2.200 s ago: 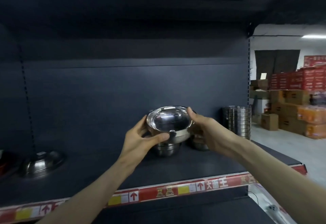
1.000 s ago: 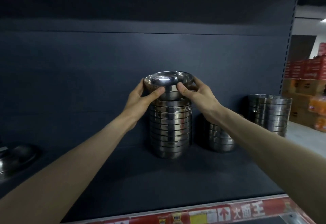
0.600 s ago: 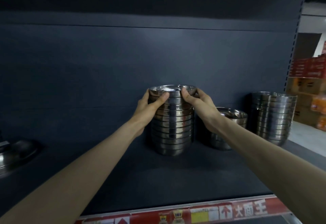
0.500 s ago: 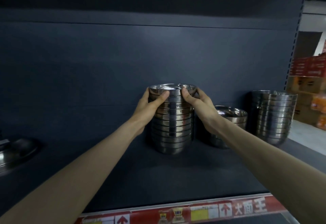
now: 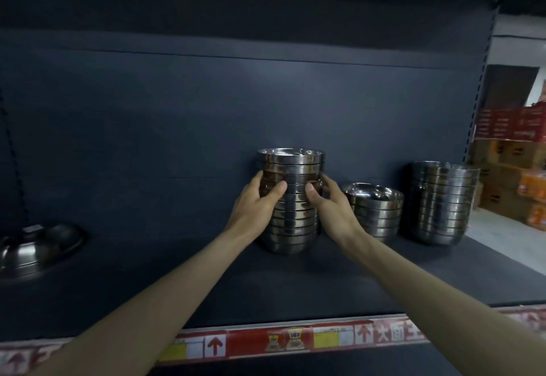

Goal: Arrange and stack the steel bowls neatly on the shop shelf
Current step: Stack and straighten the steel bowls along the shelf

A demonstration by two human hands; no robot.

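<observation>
Left hand (image 5: 254,207) and right hand (image 5: 334,210): both curled round the middle of the centre stack (image 5: 291,162), thumbs on its near face. We note they have slid down from the top rim, where they held the last bowl.
Top bowl: now seated flush and let go.
Centre stack: upright on the shelf (image 5: 295,287).
Short stack (image 5: 373,207): just beside it, right.
Full stack (image 5: 443,201): beyond that.
Domed steel piece (image 5: 41,245), far left: possibly a lid, too dim to say.
We judge the centre stack needs only squaring.
</observation>
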